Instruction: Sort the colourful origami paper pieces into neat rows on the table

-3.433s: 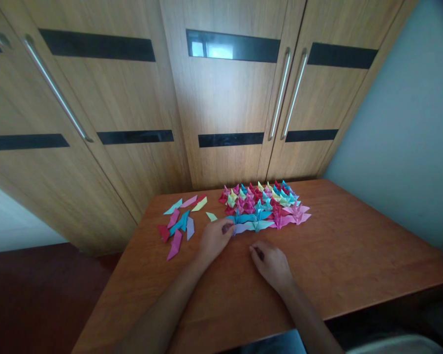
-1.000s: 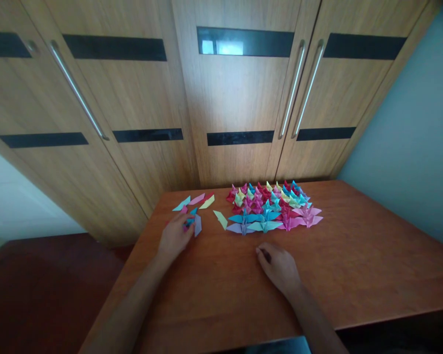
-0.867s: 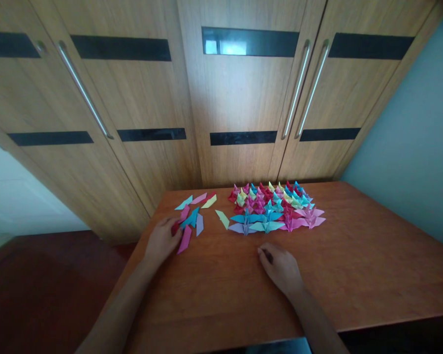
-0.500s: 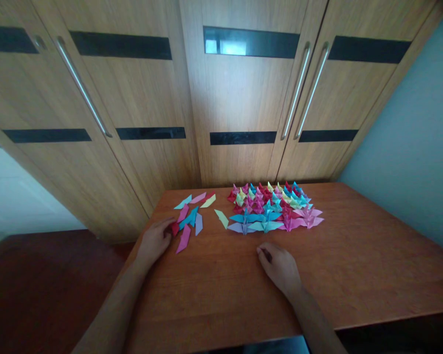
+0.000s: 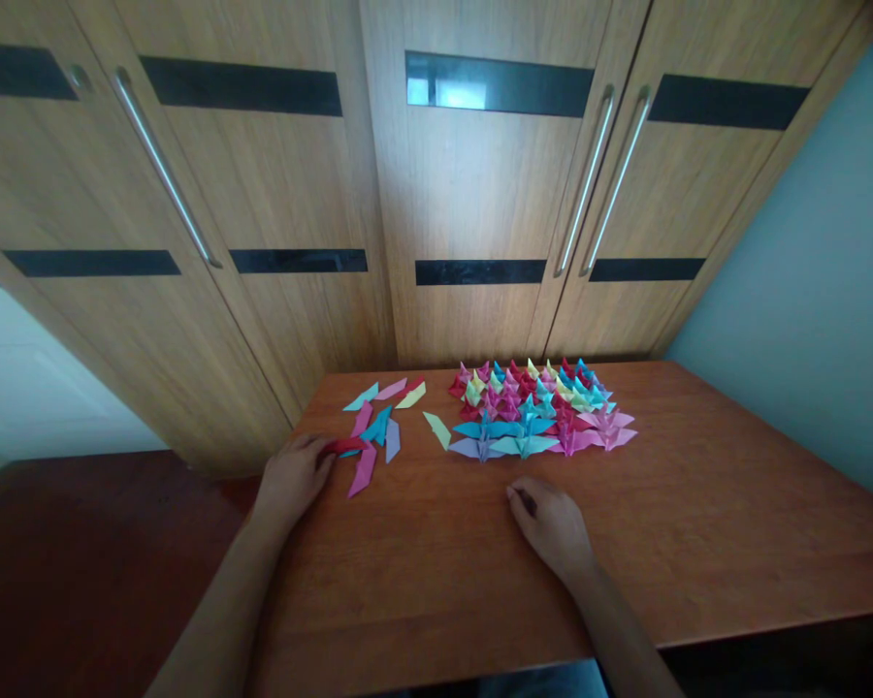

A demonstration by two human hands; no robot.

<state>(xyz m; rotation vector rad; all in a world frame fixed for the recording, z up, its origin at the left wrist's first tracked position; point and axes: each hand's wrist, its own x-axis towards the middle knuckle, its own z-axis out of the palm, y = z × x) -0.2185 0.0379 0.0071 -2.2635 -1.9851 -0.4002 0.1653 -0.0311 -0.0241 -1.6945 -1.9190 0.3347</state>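
Note:
My left hand (image 5: pixel 296 474) is at the table's left side, thumb and fingers closed on one end of a red folded paper piece (image 5: pixel 349 445). That piece extends to the right over a magenta folded paper (image 5: pixel 362 471) and a blue one (image 5: pixel 380 427). Close by are a lavender folded paper (image 5: pixel 393 441) and a pale yellow one (image 5: pixel 436 430). My right hand (image 5: pixel 551 524) rests on the table in a loose fist, with nothing visible in it. Beyond it stand rows of colourful paper cranes (image 5: pixel 528 441) with spread wings.
The brown wooden table (image 5: pixel 422 582) reaches a wood-panelled wardrobe (image 5: pixel 472 184) with metal handles. More flat folded papers (image 5: pixel 411 395) lie at the back left of the table. A pale blue wall (image 5: pixel 792 291) rises on the right.
My left hand has drawn back slightly to the left, and the red folded paper now shows at full length, lifted from the pile. My right hand has stayed still.

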